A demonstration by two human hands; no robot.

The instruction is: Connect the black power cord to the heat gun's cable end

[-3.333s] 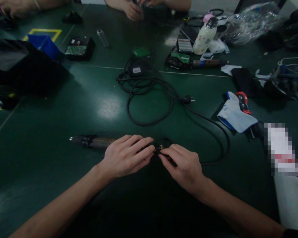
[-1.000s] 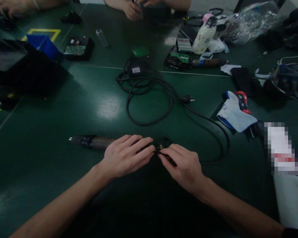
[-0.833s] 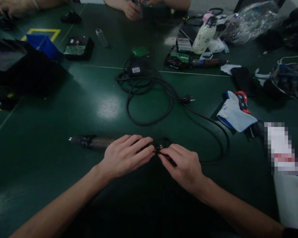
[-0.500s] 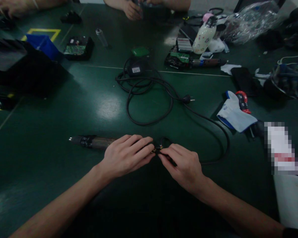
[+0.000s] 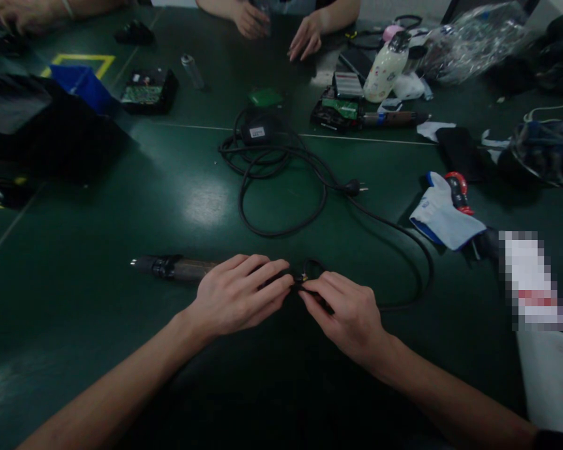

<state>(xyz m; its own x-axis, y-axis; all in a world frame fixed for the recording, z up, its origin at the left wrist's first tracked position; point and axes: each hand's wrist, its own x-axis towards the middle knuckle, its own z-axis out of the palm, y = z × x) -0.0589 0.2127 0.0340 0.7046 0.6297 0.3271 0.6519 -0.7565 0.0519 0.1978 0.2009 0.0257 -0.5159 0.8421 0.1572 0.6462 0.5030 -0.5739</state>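
A long dark tool with a metal tip (image 5: 169,268) lies on the green table (image 5: 98,250) in front of me, its tip pointing left. My left hand (image 5: 237,294) lies over its rear end, fingers curled around it. My right hand (image 5: 344,312) pinches the black cable (image 5: 403,234) where it meets the tool, beside a small loop (image 5: 313,267). The joint itself is mostly hidden by my fingertips. The cable runs right, then back to a coil and a plug (image 5: 355,187).
A black power adapter (image 5: 258,131) sits behind the coil. Circuit boards (image 5: 340,109), a white bottle (image 5: 387,69), a glove with a red tool (image 5: 445,212) and plastic bags lie to the right. A black box and blue bin (image 5: 82,84) stand at left. Other people's hands (image 5: 304,37) rest at the far edge.
My hands and the tool have stayed put. Across the table, another person's hand has come down flat onto the table near the top centre.
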